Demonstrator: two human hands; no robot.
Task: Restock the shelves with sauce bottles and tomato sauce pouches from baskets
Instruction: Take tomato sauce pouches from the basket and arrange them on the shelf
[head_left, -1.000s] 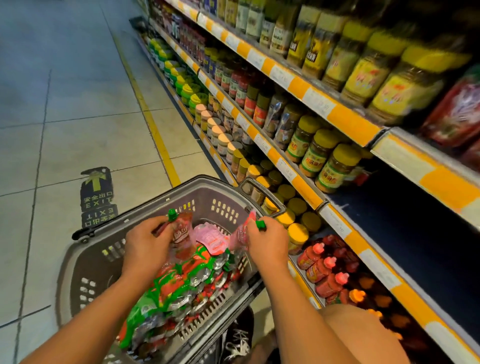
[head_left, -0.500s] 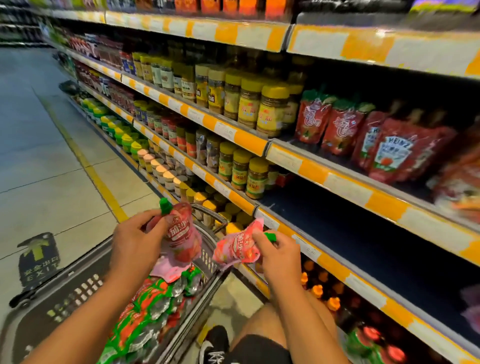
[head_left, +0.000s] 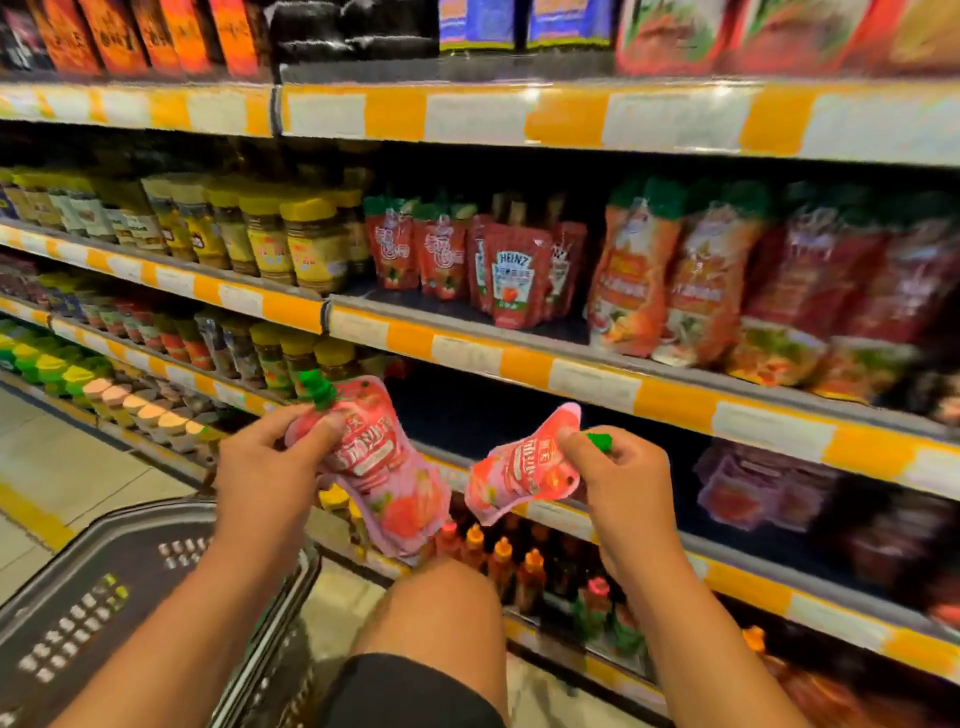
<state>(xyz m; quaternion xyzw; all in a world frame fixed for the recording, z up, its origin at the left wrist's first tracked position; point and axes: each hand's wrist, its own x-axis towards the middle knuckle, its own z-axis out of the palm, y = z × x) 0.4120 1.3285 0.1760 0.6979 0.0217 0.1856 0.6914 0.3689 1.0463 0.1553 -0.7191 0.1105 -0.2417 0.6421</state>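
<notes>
My left hand (head_left: 267, 467) grips a red tomato sauce pouch (head_left: 387, 467) with a green cap near its top; a second pouch seems to hang behind it. My right hand (head_left: 618, 478) pinches a smaller red pouch (head_left: 519, 470) by its green cap end. Both are held in front of a dark, mostly bare shelf bay (head_left: 498, 415). On the shelf above stand Heinz and other red pouches (head_left: 511, 280). The grey basket (head_left: 130, 571) is at lower left, its contents out of view.
Yellow-lidded jars (head_left: 291, 239) fill the left part of the upper shelf. Bottles with orange and red caps (head_left: 498, 561) stand on the bottom shelf by my knee (head_left: 436, 613). Larger pouches (head_left: 675, 280) sit to the right. Tiled aisle floor (head_left: 62, 462) lies to the left.
Both hands have lifted pouches out of the basket and risen toward the shelves. My view has swung up from the basket to the shelf fronts.
</notes>
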